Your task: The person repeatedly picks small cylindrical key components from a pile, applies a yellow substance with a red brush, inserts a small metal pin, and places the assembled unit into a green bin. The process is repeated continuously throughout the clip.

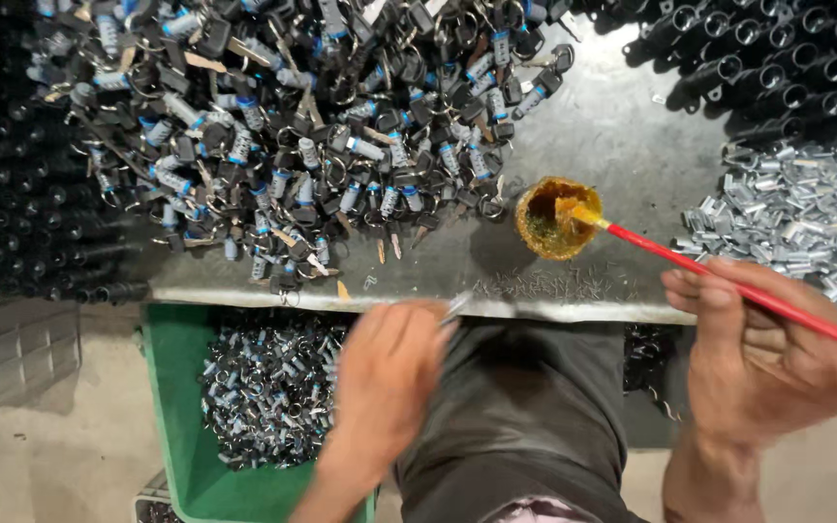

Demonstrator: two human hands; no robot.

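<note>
Dark trousers [525, 416] of the seated person fill the bottom centre, closest to the lens, with both hands just above them. At 3 o'clock the right hand [767, 358] has its fingers closed around a thin red brush [728, 281], whose handle runs up toward 10 o'clock; its yellowed tip rests in a small round pot [556, 219] of amber grease standing on the grey metal bench [622, 126]. At 6 o'clock the left hand [389, 373] is blurred; its fingertips seem pinched on a small pale metal piece [457, 306] at the bench edge, though I cannot tell how firmly.

Outward from the pot, a heap of small locks with keys and blue bands [293, 126] covers the bench from 9 to 12 o'clock. Black tubular parts [777, 58] lie stacked at 1 o'clock, and shiny silver clips [796, 213] are piled at 3 o'clock, just beside the right hand. Below the bench edge at 7 o'clock a green crate [171, 416] holds more of the same locks.

Risks, as I judge them: the pot sits near the bench edge, so a sideways drag of the brush could tip it onto the trousers. Greasy fingers might also let the small piece slip into the crate, where it would be lost among the others.
</note>
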